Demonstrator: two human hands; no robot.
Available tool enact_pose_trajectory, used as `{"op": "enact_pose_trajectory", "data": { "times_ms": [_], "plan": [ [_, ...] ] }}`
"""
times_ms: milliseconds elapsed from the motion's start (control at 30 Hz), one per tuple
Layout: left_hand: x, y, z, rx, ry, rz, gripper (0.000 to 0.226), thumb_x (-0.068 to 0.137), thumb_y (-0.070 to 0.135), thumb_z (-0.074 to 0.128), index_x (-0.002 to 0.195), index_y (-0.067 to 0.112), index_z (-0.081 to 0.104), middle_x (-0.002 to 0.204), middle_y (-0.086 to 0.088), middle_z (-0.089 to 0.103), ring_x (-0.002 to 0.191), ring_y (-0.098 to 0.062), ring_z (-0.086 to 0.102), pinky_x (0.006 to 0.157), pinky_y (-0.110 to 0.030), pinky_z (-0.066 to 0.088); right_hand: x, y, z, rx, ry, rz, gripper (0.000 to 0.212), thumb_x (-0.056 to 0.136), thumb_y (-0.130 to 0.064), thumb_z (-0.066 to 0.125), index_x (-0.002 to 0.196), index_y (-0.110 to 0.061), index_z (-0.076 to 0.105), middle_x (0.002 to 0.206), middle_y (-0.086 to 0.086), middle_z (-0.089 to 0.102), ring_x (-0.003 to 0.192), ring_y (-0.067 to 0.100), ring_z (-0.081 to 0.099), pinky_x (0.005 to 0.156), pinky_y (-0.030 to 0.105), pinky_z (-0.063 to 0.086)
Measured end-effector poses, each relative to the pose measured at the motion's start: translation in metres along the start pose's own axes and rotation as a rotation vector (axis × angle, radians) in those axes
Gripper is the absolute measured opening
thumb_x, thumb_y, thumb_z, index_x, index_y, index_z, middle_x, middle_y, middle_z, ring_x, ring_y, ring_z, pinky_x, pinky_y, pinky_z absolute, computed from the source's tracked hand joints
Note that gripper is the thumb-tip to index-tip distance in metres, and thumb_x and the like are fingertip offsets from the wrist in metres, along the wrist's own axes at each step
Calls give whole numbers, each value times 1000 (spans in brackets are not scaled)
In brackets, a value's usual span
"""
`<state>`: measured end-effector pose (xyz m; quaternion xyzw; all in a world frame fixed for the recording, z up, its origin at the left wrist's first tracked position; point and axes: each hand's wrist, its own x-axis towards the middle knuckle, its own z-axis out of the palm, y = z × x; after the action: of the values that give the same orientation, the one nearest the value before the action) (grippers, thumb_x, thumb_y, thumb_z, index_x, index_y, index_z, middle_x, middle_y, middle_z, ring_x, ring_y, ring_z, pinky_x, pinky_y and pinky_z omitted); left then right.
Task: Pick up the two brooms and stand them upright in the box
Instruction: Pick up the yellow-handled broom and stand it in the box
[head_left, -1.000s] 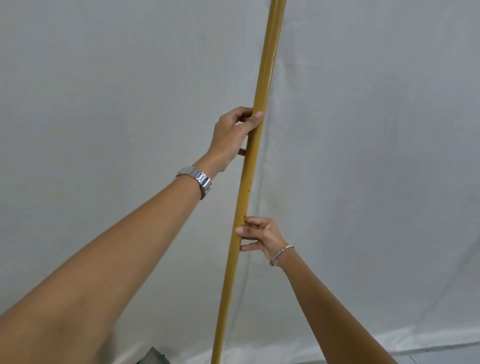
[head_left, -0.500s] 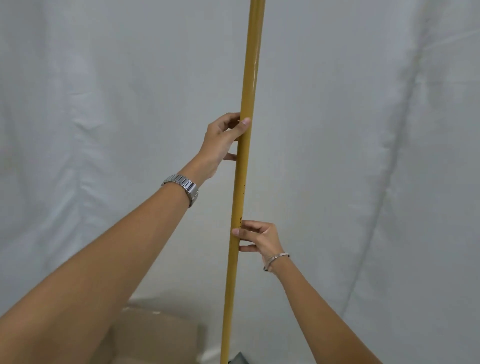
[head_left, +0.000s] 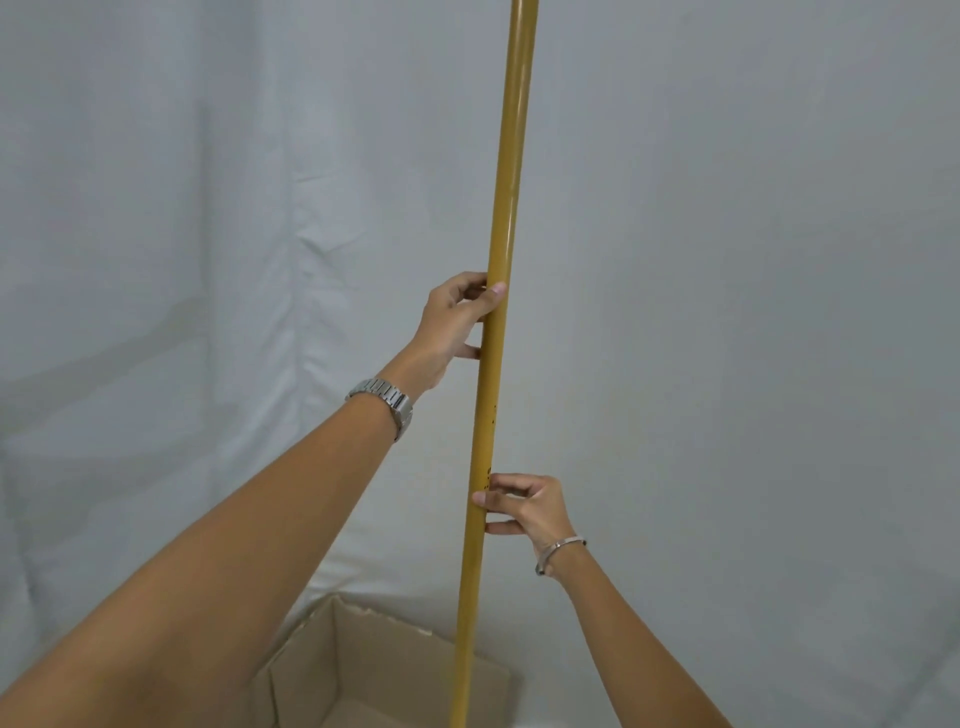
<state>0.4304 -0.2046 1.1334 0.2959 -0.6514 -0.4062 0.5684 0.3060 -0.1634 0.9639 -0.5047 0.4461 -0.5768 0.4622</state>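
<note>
A broom's long yellow handle (head_left: 506, 182) stands nearly upright through the middle of the view, its head hidden below the frame and its top cut off above. My left hand (head_left: 454, 322), with a metal watch on the wrist, grips the handle at mid-height. Lower down, my right hand (head_left: 524, 506), wearing a thin bracelet, holds the handle with fingers and thumb. The open cardboard box (head_left: 374, 660) sits at the bottom, and the handle's lower end passes in front of its far right wall. A second broom is not in view.
A white cloth backdrop (head_left: 727, 312) with folds fills the whole background behind the box and runs down onto the floor.
The view has dropped and shifted, bringing the cardboard box into sight at the bottom. The handle has gone from leaning to nearly vertical. Both hands keep their grip at the same places.
</note>
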Motion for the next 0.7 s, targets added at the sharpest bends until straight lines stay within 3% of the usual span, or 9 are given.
{"op": "enact_pose_trajectory", "data": {
  "times_ms": [300, 467, 600, 700],
  "plan": [
    [68, -52, -53, 18, 33, -8, 17, 91, 23, 57, 108, 18, 58, 101, -1, 54, 96, -16, 57, 60, -34, 56, 97, 29, 42, -11, -65, 29, 15, 63, 2, 79, 74, -6, 72, 68, 3, 71, 66, 18, 71, 55, 32, 60],
    [106, -85, -83, 10, -19, -19, 20, 91, 23, 57, 111, 17, 58, 102, -2, 54, 93, -15, 59, 58, -31, 56, 144, 48, 62, -2, -14, 65, 17, 63, 4, 78, 76, -5, 71, 72, 6, 67, 62, 15, 70, 56, 29, 60],
    [141, -119, -111, 2, -75, -29, 31, 91, 23, 57, 120, 11, 56, 103, -2, 53, 98, -18, 59, 67, -40, 59, 187, 68, 83, 6, 75, 88, 23, 64, 5, 77, 85, -1, 69, 76, 7, 65, 58, 10, 69, 56, 28, 60],
    [164, -147, -131, -34, -117, -30, 28, 91, 22, 58, 118, 13, 56, 97, 2, 54, 96, -18, 59, 64, -37, 59, 215, 84, 100, -4, 156, 106, 30, 66, 5, 76, 94, 3, 67, 76, 5, 65, 57, 8, 68, 57, 26, 60]
  ]
}}
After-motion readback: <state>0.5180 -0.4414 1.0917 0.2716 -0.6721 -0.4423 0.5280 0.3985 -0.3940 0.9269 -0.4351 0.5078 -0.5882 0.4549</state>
